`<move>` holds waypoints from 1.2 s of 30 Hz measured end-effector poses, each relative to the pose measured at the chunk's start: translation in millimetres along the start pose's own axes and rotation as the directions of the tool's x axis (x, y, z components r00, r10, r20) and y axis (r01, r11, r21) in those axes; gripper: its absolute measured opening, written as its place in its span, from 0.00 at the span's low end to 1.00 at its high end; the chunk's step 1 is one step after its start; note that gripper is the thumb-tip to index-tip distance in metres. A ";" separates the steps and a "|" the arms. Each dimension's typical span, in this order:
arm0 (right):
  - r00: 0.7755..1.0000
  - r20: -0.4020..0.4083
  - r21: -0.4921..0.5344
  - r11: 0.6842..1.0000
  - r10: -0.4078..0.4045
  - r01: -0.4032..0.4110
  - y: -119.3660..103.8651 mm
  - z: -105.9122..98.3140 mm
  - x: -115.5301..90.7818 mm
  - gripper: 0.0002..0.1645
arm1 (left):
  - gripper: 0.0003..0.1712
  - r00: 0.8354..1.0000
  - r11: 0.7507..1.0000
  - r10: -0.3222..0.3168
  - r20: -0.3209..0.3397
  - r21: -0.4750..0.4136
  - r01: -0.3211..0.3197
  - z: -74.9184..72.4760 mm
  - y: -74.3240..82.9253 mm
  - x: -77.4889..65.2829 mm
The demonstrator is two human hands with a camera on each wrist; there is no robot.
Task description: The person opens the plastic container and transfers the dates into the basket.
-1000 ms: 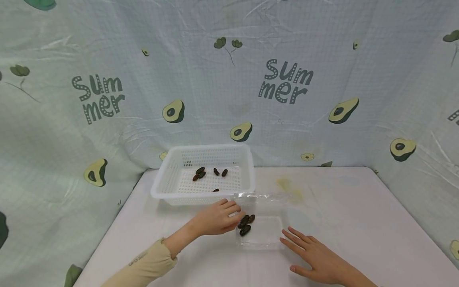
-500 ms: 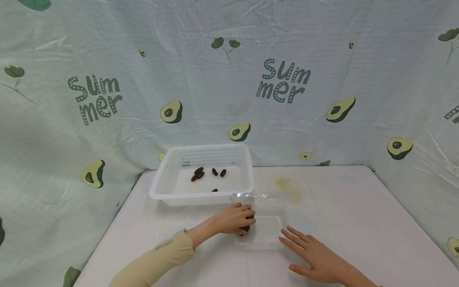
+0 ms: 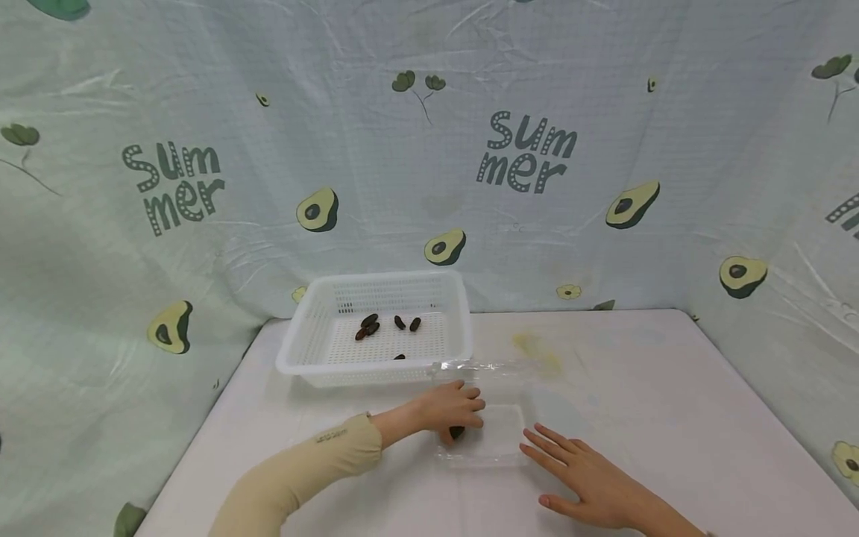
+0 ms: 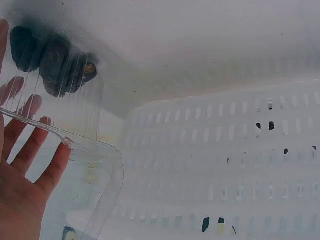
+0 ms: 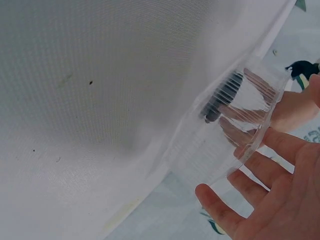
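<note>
Dark, oblong dates lie at the left end of a clear plastic box [image 3: 496,436], whose hinged lid stands raised behind it. My left hand [image 3: 451,406] reaches over the left wall, its fingers spread and bent down over the dates, one date [image 3: 457,432] showing below them. In the left wrist view the dates [image 4: 54,62] show through the ribbed wall, past the fingertips. My right hand [image 3: 582,479] has its fingers spread and straight, fingertips right at the box's right wall. Through the plastic in the right wrist view, left-hand fingers appear near a date [image 5: 222,97].
Behind the box, to the left, stands a white perforated basket [image 3: 376,366] with several dates [image 3: 370,321] scattered on its floor. A pale cloth covers the table [image 3: 644,388]. A printed curtain [image 3: 376,149] rises along the table's back and sides.
My left hand has moved right, from beside the dates to over them, covering most of them. The right hand keeps its place at the box. The head view has shifted slightly.
</note>
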State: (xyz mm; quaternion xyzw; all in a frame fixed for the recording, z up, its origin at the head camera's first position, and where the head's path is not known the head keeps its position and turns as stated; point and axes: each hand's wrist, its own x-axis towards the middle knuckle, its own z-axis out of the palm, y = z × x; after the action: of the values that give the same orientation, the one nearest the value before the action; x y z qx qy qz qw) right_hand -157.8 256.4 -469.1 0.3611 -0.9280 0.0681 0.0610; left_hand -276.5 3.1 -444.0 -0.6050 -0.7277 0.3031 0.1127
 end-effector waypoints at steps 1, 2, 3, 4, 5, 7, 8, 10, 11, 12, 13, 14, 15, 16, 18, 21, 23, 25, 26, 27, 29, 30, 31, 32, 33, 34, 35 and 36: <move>1.000 -0.003 -0.004 1.000 -0.001 0.001 -0.1 -0.1 0.1 0.38 | 0.26 1.000 1.000 0.007 0.014 -0.007 -0.007 0.6 -0.4 1.3; 1.000 -0.005 -0.006 1.000 -0.002 0.002 -0.2 -0.3 0.1 0.38 | 0.26 0.999 1.000 0.016 0.027 -0.010 -0.016 1.0 -0.8 2.6; 1.000 -0.005 -0.007 1.000 -0.002 0.002 -0.3 -0.4 0.1 0.38 | 0.27 0.999 1.000 0.025 0.040 -0.012 -0.025 0.8 -1.0 3.6; 1.000 -0.005 -0.004 1.000 -0.003 0.003 -0.4 -0.5 0.2 0.38 | 0.28 0.998 0.999 0.032 0.051 -0.008 -0.032 0.8 -1.0 4.6; 1.000 -0.002 -0.001 1.000 -0.002 0.002 -0.5 -0.7 0.2 0.38 | 0.28 0.997 0.999 0.037 0.061 -0.004 -0.037 0.8 -0.9 5.5; 1.000 0.007 0.009 1.000 0.002 -0.002 -0.7 -1.1 0.2 0.38 | 0.27 0.996 0.999 0.047 0.071 -0.010 -0.046 0.4 -0.6 6.6; 1.000 0.012 0.016 1.000 0.003 -0.003 -0.7 -1.2 0.3 0.38 | 0.26 0.996 0.999 0.050 0.077 -0.011 -0.050 0.5 -0.2 7.0; 1.000 0.024 0.028 1.000 0.008 -0.008 -0.7 -1.5 0.4 0.38 | 0.25 0.995 0.999 0.051 0.090 -0.010 -0.050 1.1 0.5 7.5; 1.000 0.027 0.031 0.999 0.009 -0.009 -0.7 -1.5 0.4 0.38 | 0.24 0.994 0.999 0.051 0.096 -0.012 -0.050 1.4 0.8 7.7; 1.000 0.028 0.032 0.999 0.009 -0.010 -0.7 -1.5 0.4 0.38 | 0.24 0.994 0.999 0.050 0.101 -0.014 -0.049 1.6 1.2 7.8; 1.000 0.028 0.031 0.999 0.009 -0.010 -0.7 -1.4 0.4 0.38 | 0.23 0.994 0.999 0.048 0.102 -0.013 -0.047 2.0 1.6 7.8; 1.000 0.026 0.028 1.000 0.008 -0.008 -0.7 -1.2 0.4 0.38 | 0.23 0.994 0.999 0.045 0.103 -0.012 -0.044 2.4 2.0 7.9; 1.000 0.024 0.024 1.000 0.007 -0.008 -0.7 -1.0 0.4 0.38 | 0.22 0.994 0.999 0.043 0.103 -0.010 -0.042 2.8 2.4 7.9; 1.000 0.019 0.022 1.000 0.006 -0.007 -0.7 -0.9 0.4 0.38 | 0.22 0.994 0.999 0.040 0.101 -0.010 -0.039 3.1 2.6 8.0; 1.000 0.018 0.018 1.000 0.008 -0.008 -0.7 -0.8 0.4 0.37 | 0.21 0.995 0.999 0.038 0.097 -0.011 -0.037 3.5 3.1 7.8; 1.000 0.021 0.024 1.000 0.013 -0.013 -0.8 -1.1 0.4 0.37 | 0.21 0.995 0.999 0.039 0.093 -0.012 -0.038 3.4 3.5 7.2; 1.000 0.023 0.026 1.000 0.014 -0.014 -0.7 -1.6 0.4 0.37 | 0.21 0.995 0.999 0.041 0.091 -0.018 -0.040 2.7 3.7 6.6; 1.000 0.020 0.020 1.000 0.011 -0.011 -0.7 -2.0 0.3 0.37 | 0.22 0.996 0.999 0.042 0.084 -0.017 -0.041 2.3 3.7 5.8; 1.000 0.016 0.015 1.000 0.008 -0.009 -0.6 -2.2 0.3 0.37 | 0.22 0.996 0.999 0.042 0.078 -0.015 -0.041 2.1 3.8 5.5; 1.000 0.008 0.007 1.000 0.004 -0.004 -0.5 -2.4 0.3 0.37 | 0.21 0.997 0.999 0.043 0.071 -0.014 -0.043 1.9 3.7 5.2; 1.000 -0.005 -0.008 1.000 -0.003 0.003 -0.1 -2.5 0.2 0.37 | 0.20 0.998 0.999 0.046 0.048 -0.007 -0.045 1.6 3.3 4.8; 1.000 -0.011 -0.016 1.000 -0.007 0.007 0.2 -2.5 0.2 0.37 | 0.18 0.998 0.999 0.047 0.037 -0.005 -0.046 1.7 3.1 4.8; 1.000 -0.015 -0.019 1.000 -0.008 0.008 0.4 -2.5 0.2 0.37 | 0.18 0.999 0.999 0.047 0.025 0.001 -0.047 1.5 2.8 4.6; 1.000 -0.019 -0.020 1.000 -0.010 0.010 0.7 -2.3 0.2 0.37 | 0.17 0.999 0.999 0.048 0.016 0.005 -0.048 1.1 2.6 4.4; 1.000 -0.023 -0.020 1.000 -0.012 0.012 1.0 -2.3 0.1 0.37 | 0.17 0.999 0.999 0.050 0.008 0.008 -0.050 0.5 2.3 4.1; 1.000 -0.022 -0.018 1.000 -0.012 0.011 1.2 -2.1 0.0 0.37 | 0.16 0.999 0.999 0.050 -0.001 0.014 -0.050 0.1 2.1 3.7; 1.000 -0.020 -0.014 1.000 -0.010 0.010 1.4 -2.1 -0.1 0.37 | 0.16 0.999 0.999 0.051 -0.009 0.017 -0.050 -0.5 1.8 3.2; 1.000 -0.018 -0.011 1.000 -0.009 0.009 1.6 -2.0 -0.2 0.37 | 0.16 0.999 0.999 0.049 -0.019 0.017 -0.049 -1.2 1.7 2.7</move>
State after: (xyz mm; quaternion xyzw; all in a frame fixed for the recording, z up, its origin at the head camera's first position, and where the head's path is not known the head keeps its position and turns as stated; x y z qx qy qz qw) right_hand -158.6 258.1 -467.3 0.3642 -0.9262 0.0661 0.0716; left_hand -275.1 6.1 -444.6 -0.6245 -0.7090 0.3060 0.1172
